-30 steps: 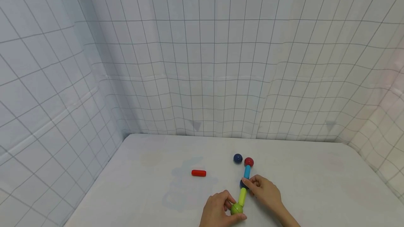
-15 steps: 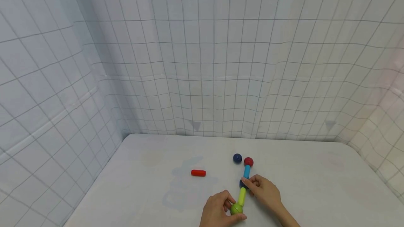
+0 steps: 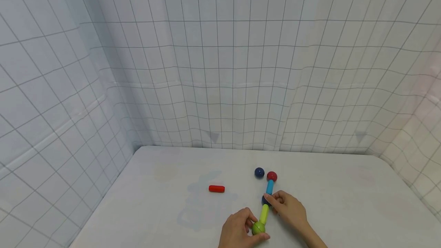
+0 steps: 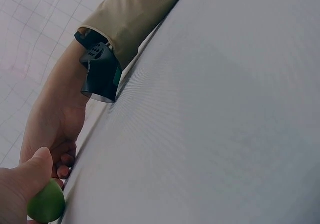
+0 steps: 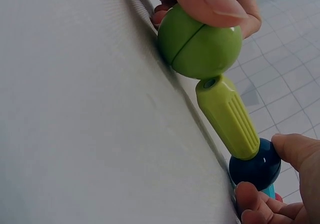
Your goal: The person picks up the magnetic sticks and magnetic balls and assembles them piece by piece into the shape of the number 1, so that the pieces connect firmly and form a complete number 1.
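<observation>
My left hand (image 3: 241,228) holds a green ball (image 5: 200,43) between thumb and fingers, low on the white table. Touching that ball is one end of a ribbed yellow-green rod (image 5: 229,118); the rod's other end meets a dark blue ball (image 5: 255,165). Thumb and fingers of my right hand (image 3: 288,208) pinch this blue ball. Beyond it, a light blue rod (image 3: 270,187) runs on to a red ball (image 3: 271,176), all in one slightly bent line. In the left wrist view the green ball (image 4: 46,202) shows partly behind the thumb.
A loose dark blue ball (image 3: 259,172) lies just left of the red ball. Farther left is a red rod (image 3: 216,189) on the white table (image 3: 155,202). Grid-patterned white curtains (image 3: 227,68) hang behind and at the sides. A dark wrist camera (image 4: 100,73) sits on the right arm.
</observation>
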Demonstrator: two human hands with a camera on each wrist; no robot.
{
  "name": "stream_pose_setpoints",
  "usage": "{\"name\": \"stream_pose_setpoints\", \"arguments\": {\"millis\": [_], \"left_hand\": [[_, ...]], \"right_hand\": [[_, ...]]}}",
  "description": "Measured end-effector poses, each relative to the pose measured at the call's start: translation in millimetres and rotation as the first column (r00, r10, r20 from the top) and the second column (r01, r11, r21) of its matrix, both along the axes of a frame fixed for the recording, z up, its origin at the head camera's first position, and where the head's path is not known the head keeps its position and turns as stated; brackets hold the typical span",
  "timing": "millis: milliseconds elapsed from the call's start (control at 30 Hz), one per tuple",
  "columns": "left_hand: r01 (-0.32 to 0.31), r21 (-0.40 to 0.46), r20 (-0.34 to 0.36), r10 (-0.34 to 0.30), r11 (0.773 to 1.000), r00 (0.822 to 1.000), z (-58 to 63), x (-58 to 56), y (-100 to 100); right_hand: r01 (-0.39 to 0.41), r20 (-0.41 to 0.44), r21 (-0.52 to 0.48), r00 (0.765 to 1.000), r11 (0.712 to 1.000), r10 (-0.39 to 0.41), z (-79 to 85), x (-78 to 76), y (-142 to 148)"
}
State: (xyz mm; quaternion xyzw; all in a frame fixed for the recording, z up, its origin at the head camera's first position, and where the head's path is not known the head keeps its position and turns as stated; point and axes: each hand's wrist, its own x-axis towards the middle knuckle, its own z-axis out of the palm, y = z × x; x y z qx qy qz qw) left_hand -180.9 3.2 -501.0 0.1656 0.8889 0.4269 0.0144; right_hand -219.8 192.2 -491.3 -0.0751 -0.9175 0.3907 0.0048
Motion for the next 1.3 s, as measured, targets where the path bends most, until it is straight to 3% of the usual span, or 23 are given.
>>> {"name": "stream_pose_setpoints", "arguments": {"millis": [500,1300], "left_hand": [[0.018,0.028,-0.036,-0.017,0.999,0.999,-1.8,0.8,1.0],[0.035,0.047,-0.025,-0.034,0.998,0.999,-1.2,3.9,3.5]], "right_hand": [[-0.002,0.000,-0.010,1.000,1.000,0.002,-0.8,-0.8,0.2],[0.003,0.016,0.004,1.000,1.000,-0.003,0.4,0.6,0.8]]}}
